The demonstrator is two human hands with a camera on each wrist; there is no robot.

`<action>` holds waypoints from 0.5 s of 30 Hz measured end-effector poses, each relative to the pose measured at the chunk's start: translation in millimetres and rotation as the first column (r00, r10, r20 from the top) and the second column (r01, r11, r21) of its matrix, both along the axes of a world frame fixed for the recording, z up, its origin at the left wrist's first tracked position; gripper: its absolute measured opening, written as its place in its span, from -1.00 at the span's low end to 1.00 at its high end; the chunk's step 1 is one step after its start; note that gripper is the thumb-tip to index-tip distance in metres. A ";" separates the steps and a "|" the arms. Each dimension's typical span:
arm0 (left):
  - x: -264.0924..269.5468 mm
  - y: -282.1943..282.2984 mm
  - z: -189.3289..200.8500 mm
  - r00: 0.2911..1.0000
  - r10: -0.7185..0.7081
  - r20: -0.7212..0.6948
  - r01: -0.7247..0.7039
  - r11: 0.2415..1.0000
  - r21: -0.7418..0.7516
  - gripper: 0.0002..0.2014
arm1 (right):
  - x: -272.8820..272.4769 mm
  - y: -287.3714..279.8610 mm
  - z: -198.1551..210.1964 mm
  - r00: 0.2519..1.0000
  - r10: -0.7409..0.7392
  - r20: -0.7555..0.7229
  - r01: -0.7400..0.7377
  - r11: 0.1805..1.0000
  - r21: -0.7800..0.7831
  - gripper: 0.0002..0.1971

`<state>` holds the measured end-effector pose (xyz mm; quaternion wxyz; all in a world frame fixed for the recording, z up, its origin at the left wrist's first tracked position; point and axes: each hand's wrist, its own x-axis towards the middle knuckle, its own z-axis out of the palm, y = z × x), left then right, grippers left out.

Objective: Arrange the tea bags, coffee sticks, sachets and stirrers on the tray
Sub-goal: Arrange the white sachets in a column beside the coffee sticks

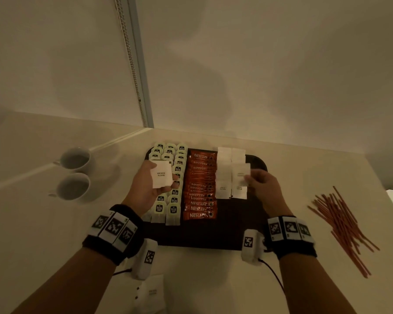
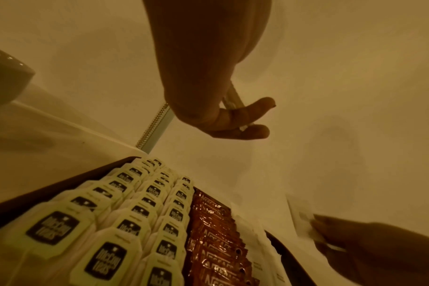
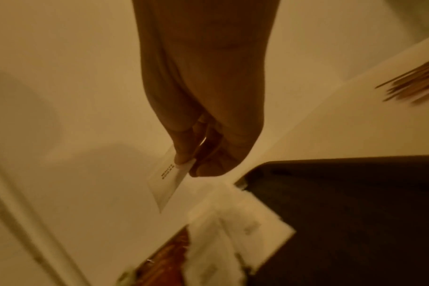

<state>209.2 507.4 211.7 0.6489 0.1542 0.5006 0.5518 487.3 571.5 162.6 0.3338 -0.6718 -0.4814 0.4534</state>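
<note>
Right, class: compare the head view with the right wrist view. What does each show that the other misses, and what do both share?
Only the head view shows the left hand holding a white sugar sachet, the tea bags and two cups. Only the right wrist view shows the right hand's thumb pinching its sachet up close. Both show the tray, stirrers and coffee sticks.

hospitality tea station, cups (image 1: 74, 160), stocked tray (image 1: 213, 234)

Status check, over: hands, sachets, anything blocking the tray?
Left hand holds a sugar sachet. Right hand pinches another sachet over the sachet rows. Stirrers still off tray. Nothing blocking.
</note>
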 end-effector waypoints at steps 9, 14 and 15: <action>-0.7 2.3 -4.0 0.999 0.034 -0.003 -0.034 0.999 -0.017 -0.60 | 22.0 -5.7 -61.5 0.978 -0.012 0.211 0.049 0.984 -0.172 -0.79; -1.4 1.5 -2.9 1.000 0.024 -0.002 -0.024 0.999 -0.030 -0.57 | 18.9 -2.9 -76.2 0.971 -0.063 0.230 0.108 0.976 -0.187 -0.79; -1.1 1.8 -2.9 1.000 0.026 0.004 -0.026 0.999 -0.025 -0.56 | 18.3 -1.9 -77.8 0.968 -0.078 0.239 0.122 0.977 -0.176 -0.79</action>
